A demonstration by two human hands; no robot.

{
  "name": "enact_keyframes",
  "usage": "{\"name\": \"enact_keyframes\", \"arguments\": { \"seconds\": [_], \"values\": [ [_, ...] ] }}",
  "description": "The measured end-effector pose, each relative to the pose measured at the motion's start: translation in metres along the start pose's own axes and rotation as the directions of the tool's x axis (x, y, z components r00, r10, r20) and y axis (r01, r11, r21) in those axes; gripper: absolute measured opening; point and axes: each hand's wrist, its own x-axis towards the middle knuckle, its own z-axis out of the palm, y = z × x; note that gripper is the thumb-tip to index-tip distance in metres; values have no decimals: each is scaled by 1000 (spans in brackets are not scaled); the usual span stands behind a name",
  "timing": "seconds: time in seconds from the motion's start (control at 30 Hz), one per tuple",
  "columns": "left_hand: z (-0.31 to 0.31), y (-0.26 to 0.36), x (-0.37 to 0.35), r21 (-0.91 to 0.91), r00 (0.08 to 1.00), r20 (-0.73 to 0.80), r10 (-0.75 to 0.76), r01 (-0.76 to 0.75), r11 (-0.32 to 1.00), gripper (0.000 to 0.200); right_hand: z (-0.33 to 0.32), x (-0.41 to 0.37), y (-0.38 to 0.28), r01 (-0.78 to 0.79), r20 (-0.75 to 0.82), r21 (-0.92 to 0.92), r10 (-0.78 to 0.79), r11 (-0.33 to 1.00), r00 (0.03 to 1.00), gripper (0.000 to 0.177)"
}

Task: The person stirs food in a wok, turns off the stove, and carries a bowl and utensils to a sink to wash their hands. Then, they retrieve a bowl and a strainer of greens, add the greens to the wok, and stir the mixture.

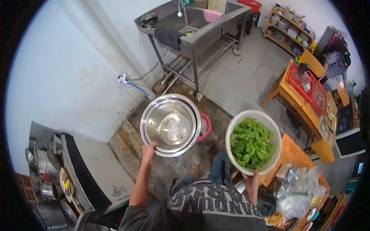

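Observation:
My left hand (149,152) grips the near rim of a shiny steel basin (154,133), which seems to be nested with a second one. Both hang out in front of me, and a little liquid or glare shows at the bottom. On the other side, my right hand (251,180) holds a white plastic colander (230,154) by its near edge. Leafy greens (252,143) fill the colander. Most of my right fingers are hidden beneath it. A pink-red bucket (206,127) stands on the floor, partly behind the basins.
A steel sink (200,27) on legs stands ahead, with a pink cloth (212,15) on its edge. At right is a wooden table (283,92) with red trays (300,82). Pots and a stove counter (83,169) are at left; plastic bags (295,202) lie near right.

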Motion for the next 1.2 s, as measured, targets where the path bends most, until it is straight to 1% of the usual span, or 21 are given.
{"name": "enact_keyframes", "arguments": {
  "seconds": [0.03, 0.1, 0.13, 0.17, 0.2, 0.23, 0.27, 0.3, 0.4, 0.43, 0.5, 0.6, 0.63, 0.7, 0.73, 0.83, 0.9, 0.93, 1.1, 1.13, 1.2],
  "values": [
    [17, 32, 13, -79, 999, 31, -20, 23, 997, 22, 6, 17, -7, -24, -90, 33, 27, 999, 996, 28],
    [41, 85, 37, -56, 996, 54, -67, 70, 996, 23, 22, 40, -33, 11, -66, 19, -10, 1000, 998, 31],
    [50, 94, 66, -178, 993, 112, -33, 52, 983, 22, 26, 61, -43, 0, -106, 4, 1, 1000, 994, 33],
    [66, 130, 74, -48, 999, 43, 4, -1, 999, 23, 27, 88, -54, -9, -143, -15, 7, 1000, 990, 34],
    [74, 130, 115, -200, 994, 84, 76, -57, 978, 23, 24, 121, -66, -44, -174, -70, 31, 997, 984, 35],
    [98, 168, 115, -246, 994, 52, 100, -84, 966, 21, 40, 142, -81, 25, -194, -61, -37, 998, 980, 33],
    [122, 210, 109, -108, 998, 19, 64, -62, 992, 19, 42, 170, -97, 11, -208, -67, -25, 998, 978, 31],
    [137, 219, 134, -146, 996, -6, 84, -84, 986, 18, 39, 194, -111, -6, -225, -60, -8, 998, 974, 30],
    [188, 280, 196, -195, 968, -142, 208, -234, 953, 17, 94, 244, -171, -7, -174, -197, -28, 980, 984, 26],
    [196, 297, 220, -179, 968, -111, 227, -244, 953, 15, 99, 267, -182, -11, -224, -175, -29, 985, 974, 26],
    [218, 339, 261, -153, 969, -64, 238, -245, 957, 16, 123, 296, -213, -53, -127, -170, 32, 984, 991, 28],
    [243, 389, 314, -120, 979, 19, 201, -198, 973, 15, 134, 346, -236, -72, -52, -336, 58, 939, 997, 28],
    [254, 403, 329, -115, 983, 67, 172, -164, 980, 15, 152, 355, -245, -68, -56, -297, 54, 952, 997, 27],
    [288, 425, 358, -186, 983, 72, 167, -151, 971, 18, 188, 369, -256, -74, -72, -227, 59, 971, 996, 27],
    [304, 434, 371, -221, 984, 70, 163, -145, 964, 21, 194, 380, -258, -4, 42, -239, 14, 971, 999, 25],
    [336, 467, 412, -202, 965, 259, 30, 24, 979, 26, 243, 412, -269, -76, -109, -220, 53, 973, 993, 27],
    [348, 465, 469, -180, 970, 237, -58, 103, 978, 27, 270, 441, -271, -91, -157, -140, 68, 986, 985, 27],
    [359, 466, 487, -167, 950, 307, -55, 111, 980, 28, 286, 454, -271, -71, -160, -108, 54, 992, 986, 28],
    [436, 465, 543, -129, 855, 462, -237, 329, 936, 28, 343, 530, -276, -54, -246, -196, 4, 979, 969, 41],
    [456, 458, 557, -173, 862, 454, -225, 333, 927, 29, 340, 546, -277, -1, -172, -290, -52, 957, 984, 24],
    [492, 444, 588, -235, 864, 438, -250, 379, 895, 30, 364, 565, -289, 18, -190, -276, -73, 961, 979, 25]
  ]
}}
